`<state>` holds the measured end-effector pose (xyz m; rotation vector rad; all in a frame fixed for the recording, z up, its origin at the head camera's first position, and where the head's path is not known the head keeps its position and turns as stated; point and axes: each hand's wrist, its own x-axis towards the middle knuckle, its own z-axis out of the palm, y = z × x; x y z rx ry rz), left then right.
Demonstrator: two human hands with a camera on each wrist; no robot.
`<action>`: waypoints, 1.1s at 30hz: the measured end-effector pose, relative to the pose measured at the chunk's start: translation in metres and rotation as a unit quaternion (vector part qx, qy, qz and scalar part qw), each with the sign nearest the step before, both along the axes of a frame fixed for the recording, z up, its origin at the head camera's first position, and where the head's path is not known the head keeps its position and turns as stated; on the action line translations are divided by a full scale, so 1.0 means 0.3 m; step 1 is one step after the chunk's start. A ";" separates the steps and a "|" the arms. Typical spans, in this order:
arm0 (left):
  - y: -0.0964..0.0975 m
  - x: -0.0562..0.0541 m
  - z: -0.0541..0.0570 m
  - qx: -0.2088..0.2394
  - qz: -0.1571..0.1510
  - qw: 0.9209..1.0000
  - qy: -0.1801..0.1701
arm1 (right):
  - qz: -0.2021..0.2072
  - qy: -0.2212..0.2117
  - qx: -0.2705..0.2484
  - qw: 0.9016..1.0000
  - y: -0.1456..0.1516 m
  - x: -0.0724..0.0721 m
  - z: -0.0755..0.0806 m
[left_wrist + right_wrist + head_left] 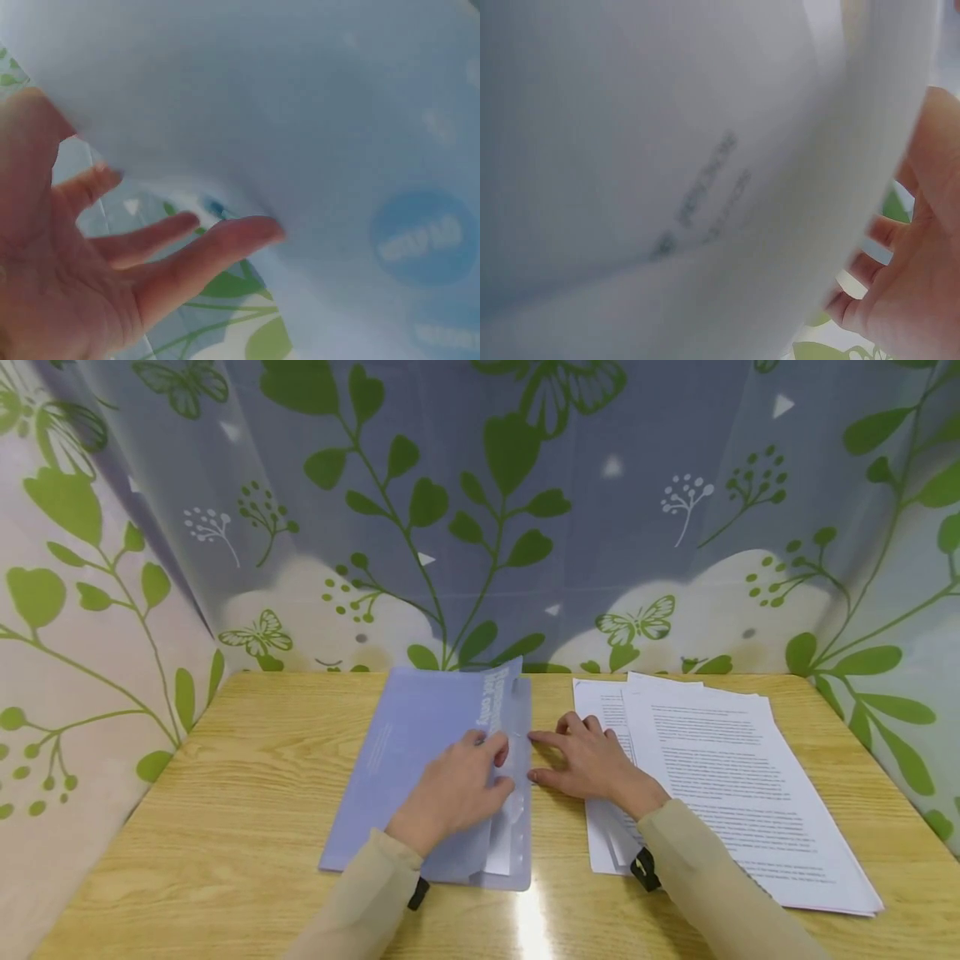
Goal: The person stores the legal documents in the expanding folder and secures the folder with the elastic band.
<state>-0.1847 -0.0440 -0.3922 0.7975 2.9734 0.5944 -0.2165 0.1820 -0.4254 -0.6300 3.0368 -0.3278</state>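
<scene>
A translucent blue plastic folder [420,735] lies on the table in the head view, its front cover raised along the right side and white paper showing beneath. My left hand [457,789] is over the cover's loose right edge. The left wrist view shows that hand [112,262] with fingers spread and one fingertip against the pale sheet; its thumb tip is hidden. At the folder's right border, my right hand [585,764] has thumb and index finger extended. The right wrist view has that hand [900,277] partly behind a blurred pale sheet with dark print.
Printed paper sheets [720,777] lie in a loose stack to the right, partly under my right forearm. The wooden table [232,793] ends at a patterned cloth curtain [480,527] behind and on both sides. Each wrist wears a black strap [645,870].
</scene>
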 end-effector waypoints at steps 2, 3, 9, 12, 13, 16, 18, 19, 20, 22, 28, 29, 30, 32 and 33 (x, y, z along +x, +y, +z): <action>0.000 0.000 0.002 0.020 0.005 1.000 0.014 | -0.001 0.000 0.000 1.000 0.000 0.000 -0.001; 0.000 0.001 0.004 0.030 0.007 0.999 0.018 | -0.001 0.000 0.000 1.000 -0.001 0.001 -0.001; -0.017 0.002 0.027 0.092 0.024 0.995 -0.023 | -0.003 -0.006 0.001 1.000 0.000 -0.002 0.001; -0.036 0.001 0.037 0.119 0.037 0.991 -0.049 | -0.004 -0.007 0.002 1.000 0.002 -0.002 0.000; -0.042 0.000 0.039 0.126 0.043 0.990 -0.054 | -0.004 -0.007 0.002 1.000 0.002 -0.002 0.000; -0.061 -0.005 0.046 0.150 0.058 0.985 -0.062 | -0.004 -0.007 0.001 1.000 0.002 0.000 -0.002; -0.071 -0.008 0.053 0.167 0.070 0.981 -0.068 | -0.004 -0.008 0.005 1.000 0.000 0.002 -0.002; -0.077 -0.010 0.056 0.175 0.077 0.979 -0.073 | -0.005 -0.009 0.007 1.000 -0.002 0.002 -0.001; -0.083 -0.011 0.060 0.187 0.084 0.976 -0.079 | -0.004 -0.010 0.010 1.000 -0.004 0.002 0.001; -0.093 -0.014 0.064 0.209 0.099 0.969 -0.089 | -0.004 -0.014 0.019 1.000 -0.008 0.002 0.006; -0.107 -0.016 0.069 0.255 0.120 0.956 -0.087 | 0.006 -0.026 0.044 0.999 -0.009 -0.002 0.024; -0.107 -0.015 0.069 0.263 0.122 0.953 -0.088 | 0.010 -0.026 0.044 0.999 -0.008 -0.004 0.027; -0.107 -0.015 0.070 0.274 0.125 0.949 -0.095 | 0.015 -0.026 0.044 0.999 -0.007 -0.006 0.029; -0.106 -0.014 0.071 0.299 0.132 0.939 -0.112 | 0.026 -0.024 0.039 0.999 -0.005 -0.009 0.035; -0.105 -0.014 0.071 0.311 0.134 0.933 -0.121 | 0.030 -0.022 0.036 0.999 -0.004 -0.010 0.038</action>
